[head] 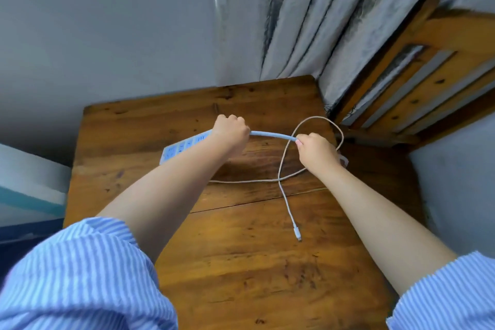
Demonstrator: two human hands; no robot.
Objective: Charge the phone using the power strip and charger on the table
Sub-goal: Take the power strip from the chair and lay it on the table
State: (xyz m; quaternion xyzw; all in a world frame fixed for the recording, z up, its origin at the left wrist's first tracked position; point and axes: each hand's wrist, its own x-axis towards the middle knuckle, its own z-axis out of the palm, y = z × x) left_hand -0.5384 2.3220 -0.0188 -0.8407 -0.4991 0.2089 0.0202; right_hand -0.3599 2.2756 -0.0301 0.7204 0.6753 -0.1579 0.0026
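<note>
A white power strip [182,148] lies on the wooden table [241,262], partly hidden under my left forearm. Its thick pale cord [272,135] runs rightward between my two hands. My left hand [232,133] is closed around the strip's right end where the cord leaves it. My right hand [316,151] grips the cord's other end. A thin white charging cable [284,187] loops over the table behind my right hand, and its small connector [298,235] rests toward the front. A bit of white [344,161] shows behind my right wrist; I cannot tell what it is. No phone is visible.
A grey wall stands behind the table on the left. Grey curtains [308,21] hang behind its far edge. A wooden slatted frame [417,83] stands close to the table's right side.
</note>
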